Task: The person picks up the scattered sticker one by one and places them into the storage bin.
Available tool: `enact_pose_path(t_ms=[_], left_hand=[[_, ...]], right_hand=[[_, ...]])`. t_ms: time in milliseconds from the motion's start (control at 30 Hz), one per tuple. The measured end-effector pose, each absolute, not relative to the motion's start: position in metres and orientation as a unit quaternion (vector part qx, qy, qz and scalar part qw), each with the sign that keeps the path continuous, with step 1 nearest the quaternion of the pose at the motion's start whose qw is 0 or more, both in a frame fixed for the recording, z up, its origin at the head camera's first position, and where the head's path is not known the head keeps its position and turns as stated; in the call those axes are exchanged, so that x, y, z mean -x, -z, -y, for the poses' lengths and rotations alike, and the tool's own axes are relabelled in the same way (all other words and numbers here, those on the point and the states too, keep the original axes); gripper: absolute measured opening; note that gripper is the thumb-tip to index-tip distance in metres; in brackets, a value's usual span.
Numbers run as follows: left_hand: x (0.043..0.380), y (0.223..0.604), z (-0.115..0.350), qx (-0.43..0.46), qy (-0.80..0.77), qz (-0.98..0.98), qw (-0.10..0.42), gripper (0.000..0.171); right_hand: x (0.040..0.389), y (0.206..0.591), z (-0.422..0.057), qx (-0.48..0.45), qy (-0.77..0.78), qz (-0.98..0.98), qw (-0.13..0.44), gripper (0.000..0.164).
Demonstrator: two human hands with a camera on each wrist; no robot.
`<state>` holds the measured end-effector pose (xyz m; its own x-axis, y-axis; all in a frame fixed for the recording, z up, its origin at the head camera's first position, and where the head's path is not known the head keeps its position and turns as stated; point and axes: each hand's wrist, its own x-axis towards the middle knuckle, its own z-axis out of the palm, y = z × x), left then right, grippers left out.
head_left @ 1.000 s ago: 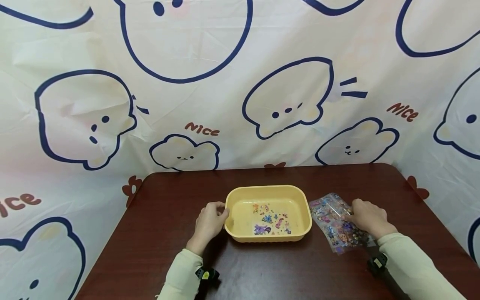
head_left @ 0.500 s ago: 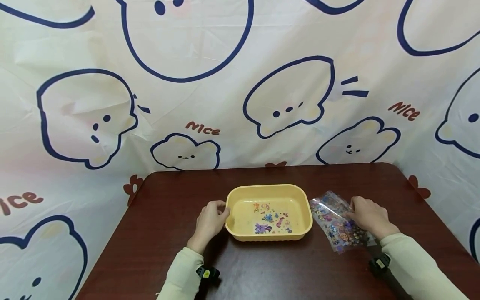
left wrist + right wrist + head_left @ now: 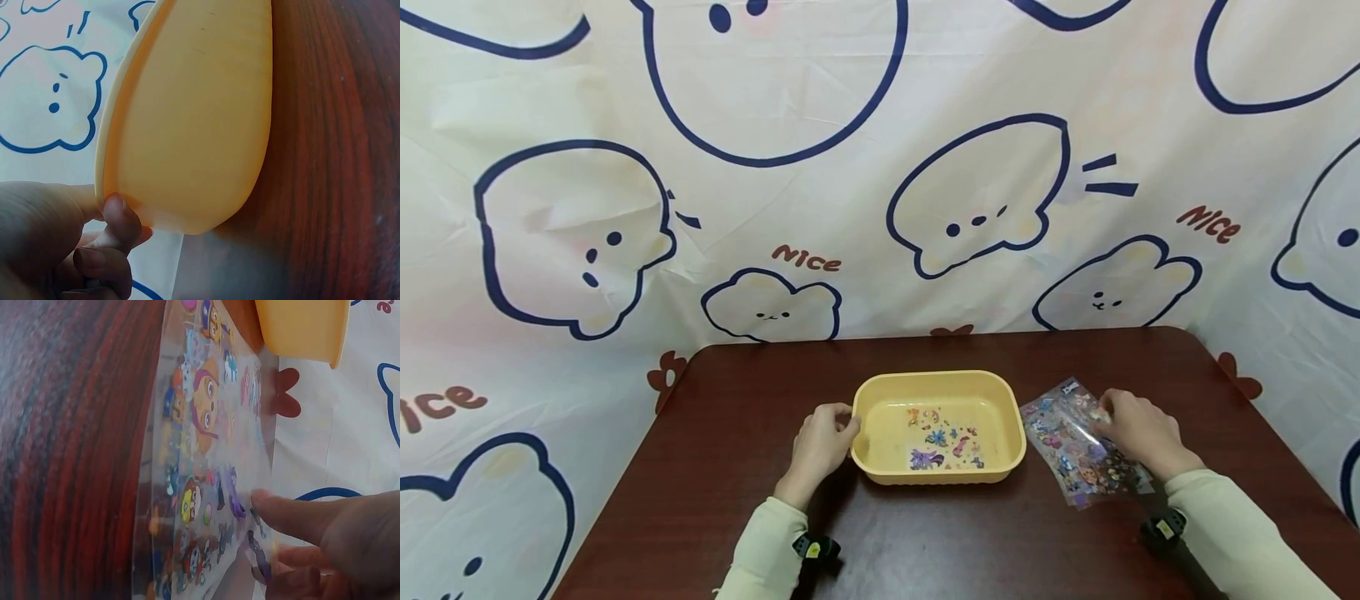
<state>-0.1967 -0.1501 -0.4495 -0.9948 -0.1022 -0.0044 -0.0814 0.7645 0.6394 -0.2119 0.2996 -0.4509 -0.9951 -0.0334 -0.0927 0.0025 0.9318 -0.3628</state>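
A yellow plastic basin (image 3: 880, 462) stands on the table, with a clear sheet of small cartoon stickers (image 3: 936, 437) lying flat inside it. My left hand (image 3: 822, 443) pinches the basin's left rim; in the left wrist view the thumb and fingers (image 3: 122, 220) meet at that edge. To the right of the basin, clear sticker sheets (image 3: 1071, 446) printed with colourful cartoon figures lie in a loose stack. My right hand (image 3: 1142, 432) pinches the right edge of the upper sheets. The right wrist view has the thumb (image 3: 294, 515) over that edge and other fingers beneath it, partly hidden.
The dark brown wooden table (image 3: 760, 400) extends around the basin and sheets. A white cloth (image 3: 865, 200) with blue bear outlines hangs behind and beside the table. Each wrist carries a black strapped device (image 3: 815, 547).
The right hand has shifted very slightly rightward, and the top corner and glare of the sticker sheets have moved with it. The left hand and basin stay in place.
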Motion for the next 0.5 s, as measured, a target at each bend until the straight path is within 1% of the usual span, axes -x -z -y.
enact_pose_path(t_ms=[100,200,500], left_hand=[[0.1966,0.4491,0.1498,-0.049,0.338,0.94,0.015,0.031],[0.1966,0.4487,0.1496,-0.051,0.338,0.94,0.014,0.031],[0.1969,0.4491,0.1495,-0.053,0.337,0.94,0.016,0.032]], right_hand=[[0.2113,0.4502,-0.2999,0.005,0.189,-0.981,0.045,0.027],[0.2096,0.4493,-0.2994,0.003,0.198,-0.979,0.042,0.022],[0.2058,0.4489,-0.303,0.005,0.212,-0.977,0.031,0.023]])
